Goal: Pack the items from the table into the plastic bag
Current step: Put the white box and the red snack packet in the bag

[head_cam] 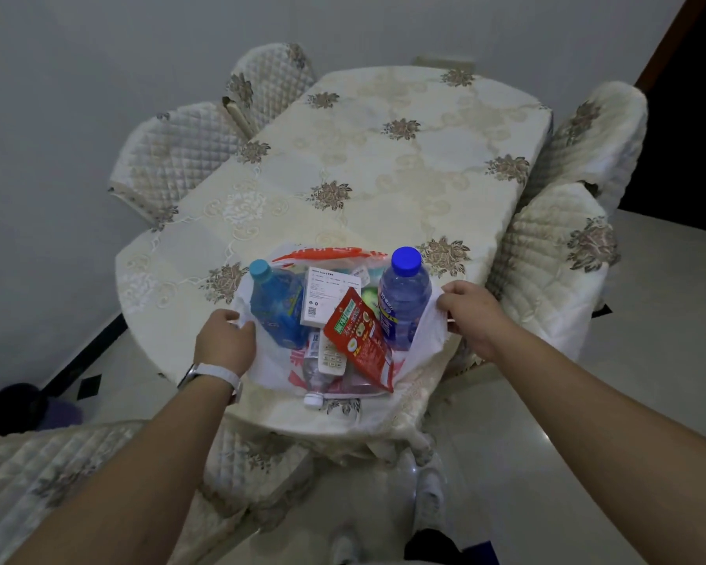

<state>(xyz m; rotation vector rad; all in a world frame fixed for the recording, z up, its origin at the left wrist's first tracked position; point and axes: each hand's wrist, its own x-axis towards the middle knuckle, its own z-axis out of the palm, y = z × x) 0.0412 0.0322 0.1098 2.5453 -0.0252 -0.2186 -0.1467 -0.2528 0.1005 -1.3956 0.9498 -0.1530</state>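
The plastic bag (270, 367) lies open at the near end of the table (384, 157), at about six o'clock on its flowered cloth, white with red print; the left hand (224, 340) grips the bag's edge at nine o'clock, fingers curled shut on the plastic, a white watch band (217, 371) on the wrist; the right hand (471, 316) holds the opposite edge at three o'clock, fingers pinched together on a fold of the bag; between the two hands the mouth is spread wide. Inside, a blue bottle (276, 305) with a light-blue cap leans at ten o'clock; a clear water bottle (404, 299) with a dark-blue cap stands at two o'clock; a white box (329, 297) sits between them toward twelve; a red packet (361, 340) lies tilted across the middle, partly over the box and against the water bottle; a white remote control (331, 356) lies just beside the packet at six o'clock; a small clear bottle (316, 381) with a white cap rests at the bag's near edge, cap pointing toward six; something green shows behind the packet, too hidden to name. Quilted chairs (555, 254) stand around the table.
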